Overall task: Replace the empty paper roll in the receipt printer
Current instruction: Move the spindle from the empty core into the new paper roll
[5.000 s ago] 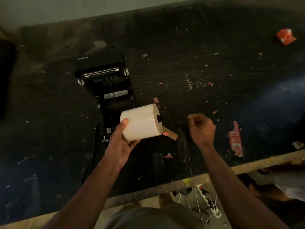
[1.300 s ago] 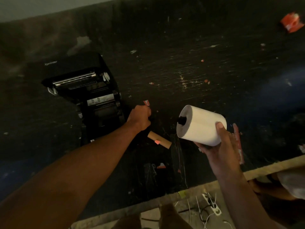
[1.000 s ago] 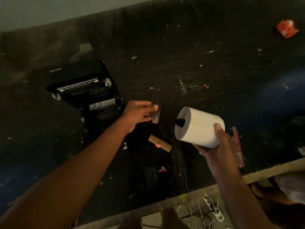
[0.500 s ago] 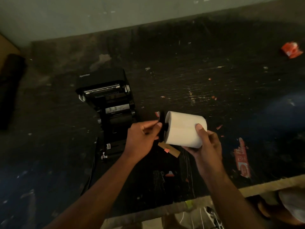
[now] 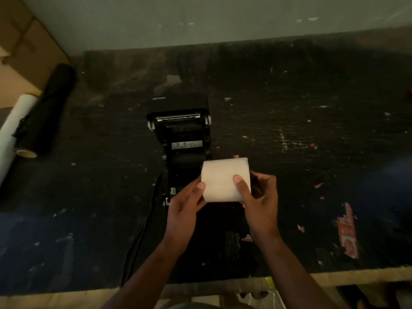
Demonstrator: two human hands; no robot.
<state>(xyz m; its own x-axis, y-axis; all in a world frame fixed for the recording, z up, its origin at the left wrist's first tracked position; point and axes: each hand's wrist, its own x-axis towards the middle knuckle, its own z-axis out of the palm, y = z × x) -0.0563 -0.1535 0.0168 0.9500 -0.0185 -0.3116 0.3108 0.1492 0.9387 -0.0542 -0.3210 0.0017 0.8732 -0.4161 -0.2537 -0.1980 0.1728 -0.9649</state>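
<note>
Left hand [image 5: 185, 208]: we grasp the white cylindrical paper roll [image 5: 225, 179].
Right hand [image 5: 259, 197]: we grasp the same roll.
Black receipt printer [image 5: 182, 139]: lid open.

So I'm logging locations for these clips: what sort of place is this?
Probably a shop back room or workshop, though that is a guess: a scuffed black worktop littered with paper scraps, a receipt printer opened on it, and rolls of wrap by a cardboard box.

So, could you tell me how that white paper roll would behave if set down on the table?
The white paper roll is a plain cylinder, so it would likely roll on the flat black table. It looks full, probably firm.
</note>
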